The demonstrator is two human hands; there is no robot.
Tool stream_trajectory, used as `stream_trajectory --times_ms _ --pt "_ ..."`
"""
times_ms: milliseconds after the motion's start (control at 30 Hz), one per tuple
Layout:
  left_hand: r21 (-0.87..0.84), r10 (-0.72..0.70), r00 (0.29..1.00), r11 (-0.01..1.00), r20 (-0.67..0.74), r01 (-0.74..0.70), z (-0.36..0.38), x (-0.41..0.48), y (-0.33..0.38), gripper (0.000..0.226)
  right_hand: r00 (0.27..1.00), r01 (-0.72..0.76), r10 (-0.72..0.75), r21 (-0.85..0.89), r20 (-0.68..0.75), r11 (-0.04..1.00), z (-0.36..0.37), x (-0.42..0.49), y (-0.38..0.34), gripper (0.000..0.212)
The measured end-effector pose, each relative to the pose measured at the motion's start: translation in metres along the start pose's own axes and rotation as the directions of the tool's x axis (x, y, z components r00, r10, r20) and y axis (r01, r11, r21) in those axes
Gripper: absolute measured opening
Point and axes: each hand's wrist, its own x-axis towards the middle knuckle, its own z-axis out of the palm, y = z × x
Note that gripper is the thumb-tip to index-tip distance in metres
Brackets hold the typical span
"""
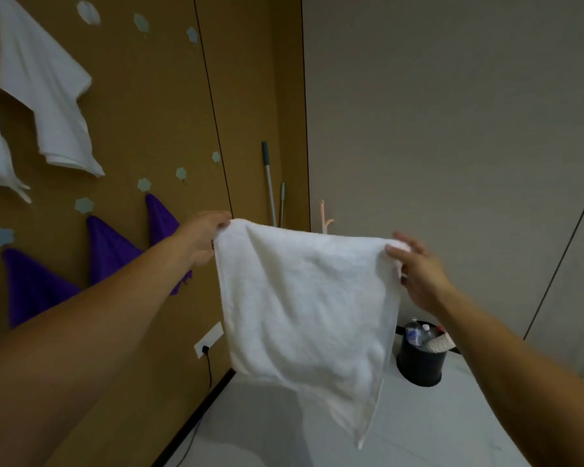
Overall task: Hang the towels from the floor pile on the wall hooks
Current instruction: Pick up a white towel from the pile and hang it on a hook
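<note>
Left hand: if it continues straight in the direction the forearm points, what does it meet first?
Probably the brown wall, near the mop handles leaning in the corner. The left hand, pinching the white towel, points up and forward; depth is unclear.

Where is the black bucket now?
In the head view the black bucket stands on the floor at the lower right, near the grey wall, just right of the held white towel.
</note>
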Motion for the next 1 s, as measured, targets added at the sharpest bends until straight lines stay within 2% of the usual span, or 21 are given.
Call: stream_trajectory --times_ms 67,167,267,333,433,467,500,600,667,733,833,1000 --pt "0.064 -0.007 1.000 0.998 0.011 0.007 -0.004 0.002 -0.004 0.022 0.999 -0.012 0.006 -0.120 -0.048 0.993 0.003 -0.004 0.004 0.033" --pt "0.171 -0.052 0.998 0.984 -0.029 0.056 -0.015 0.009 -0.014 0.021 0.988 0.005 -0.025 -0.133 -0.151 0.991 0.002 -0.004 -0.004 0.025" --pt "0.176 -0.075 0.992 0.980 -0.099 0.091 -0.023 0.020 -0.026 0.020 0.997 -0.040 0.014 -0.327 -0.082 0.944 0.000 -0.004 -0.011 0.023" --pt "0.167 -0.078 0.988 0.981 -0.137 0.101 -0.025 0.024 -0.034 0.017 0.999 -0.050 0.033 -0.502 -0.042 0.863 0.002 -0.006 -0.011 0.020" --pt "0.153 -0.073 0.981 0.983 -0.179 0.101 -0.027 0.028 -0.042 0.003 0.995 -0.083 0.093 -0.739 -0.028 0.669 0.005 -0.008 -0.007 0.022" --pt "0.162 -0.069 0.979 0.982 -0.194 0.101 -0.029 0.030 -0.043 0.003 0.990 -0.104 0.140 -0.742 -0.014 0.662 0.006 -0.009 -0.005 0.026" --pt "0.174 -0.062 0.976 0.980 -0.207 0.099 -0.031 0.031 -0.044 0.003 0.979 -0.138 0.202 -0.702 0.008 0.698 0.006 -0.009 -0.005 0.026" --pt "0.191 -0.061 0.969 0.976 -0.238 0.109 -0.037 0.034 -0.045 0.013 0.925 -0.245 0.345 -0.439 0.162 0.864 0.006 -0.011 -0.012 0.028" --pt "0.219 -0.079 0.965 0.966 -0.251 0.136 -0.042 0.034 -0.045 0.017 0.933 -0.239 0.281 -0.196 0.226 0.951 0.006 -0.008 -0.013 0.039" --pt "0.275 -0.102 0.968 0.947 -0.228 0.165 -0.047 0.034 -0.046 0.019 0.958 -0.181 0.195 -0.084 0.211 0.980 0.006 -0.007 -0.007 0.047" --pt "0.396 -0.134 0.980 0.899 -0.150 0.184 -0.053 0.031 -0.047 0.024 0.982 -0.059 0.093 -0.201 0.162 0.978 0.009 -0.010 0.007 0.035" --pt "0.557 -0.150 0.986 0.815 -0.066 0.161 -0.056 0.028 -0.052 0.023 0.991 0.080 -0.029 -0.389 0.134 0.918 0.010 -0.012 0.025 0.021"
